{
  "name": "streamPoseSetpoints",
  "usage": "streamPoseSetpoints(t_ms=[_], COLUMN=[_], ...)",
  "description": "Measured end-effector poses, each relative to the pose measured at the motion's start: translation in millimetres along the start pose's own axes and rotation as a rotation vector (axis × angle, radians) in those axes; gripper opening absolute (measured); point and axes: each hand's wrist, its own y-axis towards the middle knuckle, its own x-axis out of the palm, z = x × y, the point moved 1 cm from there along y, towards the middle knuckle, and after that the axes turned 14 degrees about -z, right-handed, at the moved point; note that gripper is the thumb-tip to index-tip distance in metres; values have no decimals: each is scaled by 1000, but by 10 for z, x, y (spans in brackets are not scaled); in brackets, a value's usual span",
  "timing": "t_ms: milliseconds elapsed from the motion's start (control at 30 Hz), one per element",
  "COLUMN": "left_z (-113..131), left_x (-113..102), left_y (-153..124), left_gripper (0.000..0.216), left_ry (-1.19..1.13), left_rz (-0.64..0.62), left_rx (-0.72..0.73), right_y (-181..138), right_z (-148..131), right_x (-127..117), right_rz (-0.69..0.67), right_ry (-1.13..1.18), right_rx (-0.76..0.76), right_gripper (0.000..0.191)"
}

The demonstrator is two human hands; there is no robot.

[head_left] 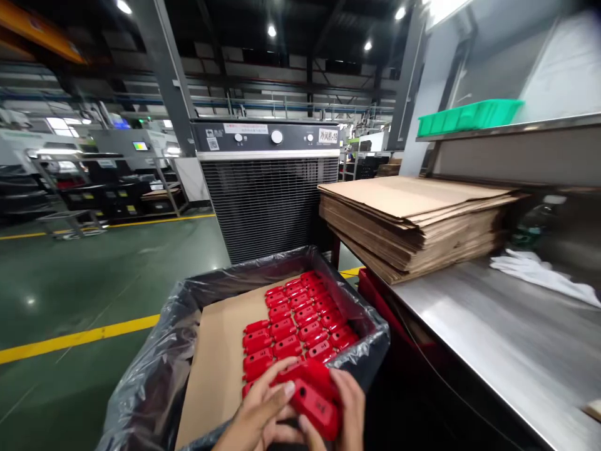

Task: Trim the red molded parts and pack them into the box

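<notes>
Above the near edge of a lined bin, my left hand (265,407) and my right hand (350,404) are closed around a glossy red part (319,410) with a dark round hole and small dark marks. A second red surface shows behind it between the hands; whether it is a separate part I cannot tell. Below and beyond my fingers, rows of similar red parts (284,327) lie side by side on a cardboard sheet (223,351) inside the bin. My hands hide the nearest of them.
Dark plastic film (154,369) drapes over the bin's rim. To the right stands a metal bench (474,338) with stacked cardboard sheets (404,232), white gloves (539,275) and a clear bottle (538,222). A green tray (469,118) sits on a shelf. Behind the bin is a black grilled cooler (272,207).
</notes>
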Motion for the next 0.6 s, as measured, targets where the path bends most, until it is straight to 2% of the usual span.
streamPoseSetpoints(t_ms=[33, 100, 200, 300, 400, 500, 600], left_z=[21, 129, 354, 491, 477, 448, 513], left_x=[-73, -201, -314, -377, -522, -910, -1588], left_y=[-25, -96, -223, -302, -267, -80, 249], left_gripper=[68, 77, 75, 80, 80, 78, 62], left_ry=[44, 342, 843, 1061, 1225, 1300, 1333], left_rz=[30, 23, -170, -257, -240, -174, 51], left_rx=[24, 42, -106, -197, -104, -8, 10], right_y=[-2, -48, -121, -98, -24, -53, -294], right_z=[-13, 5, 81, 116, 99, 99, 145], right_x=[85, 195, 230, 219, 249, 241, 40], right_rz=[-90, -228, -339, -434, -476, -406, -295], right_ry=[86, 211, 280, 324, 331, 364, 215], right_rx=[4, 36, 90, 80, 80, 107, 245], right_gripper=[54, 61, 72, 82, 81, 76, 64])
